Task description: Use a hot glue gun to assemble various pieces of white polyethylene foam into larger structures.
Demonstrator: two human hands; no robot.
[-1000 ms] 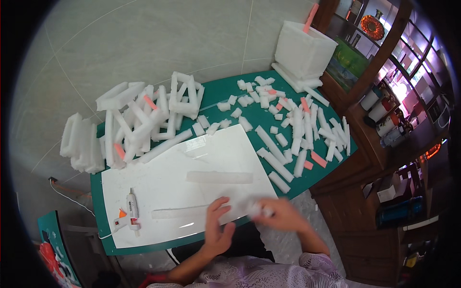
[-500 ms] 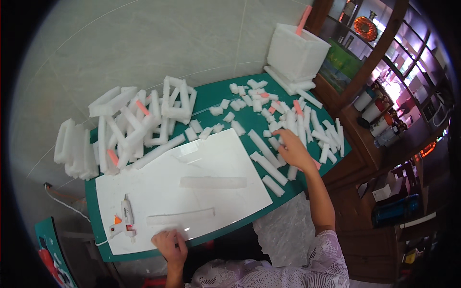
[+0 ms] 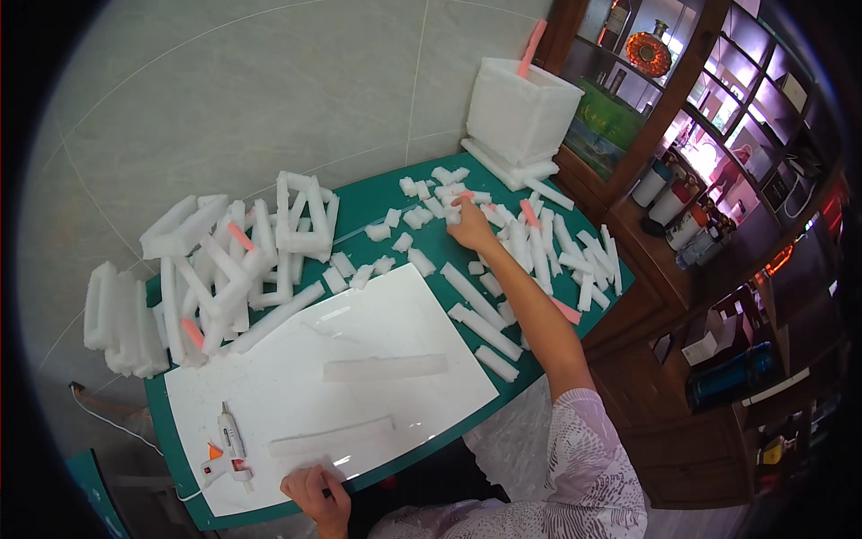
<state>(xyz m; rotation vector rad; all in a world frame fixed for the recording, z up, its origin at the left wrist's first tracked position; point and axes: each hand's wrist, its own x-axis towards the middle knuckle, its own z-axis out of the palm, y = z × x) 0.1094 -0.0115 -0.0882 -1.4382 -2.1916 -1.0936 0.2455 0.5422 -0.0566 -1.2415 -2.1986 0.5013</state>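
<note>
Nearest, the left hand [image 3: 316,492] presses flat, fingers spread, on a long white foam strip [image 3: 330,437] lying on the glossy white board [image 3: 269,395], beside a white glue gun [image 3: 230,442]; farther off, the right hand [image 3: 470,226] pinches a small white foam block [image 3: 453,214] among scattered foam pieces [image 3: 548,251] that crowd the pick, so lifting it cleanly seems the need

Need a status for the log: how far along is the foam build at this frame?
Done: several glued white foam frames stand piled at the table's far left. In hand: the right hand reaches into the small foam blocks at the far edge, while the left hand rests by a long foam strip on the white board. Left: many loose foam sticks unassembled; glue gun lies idle.
</note>
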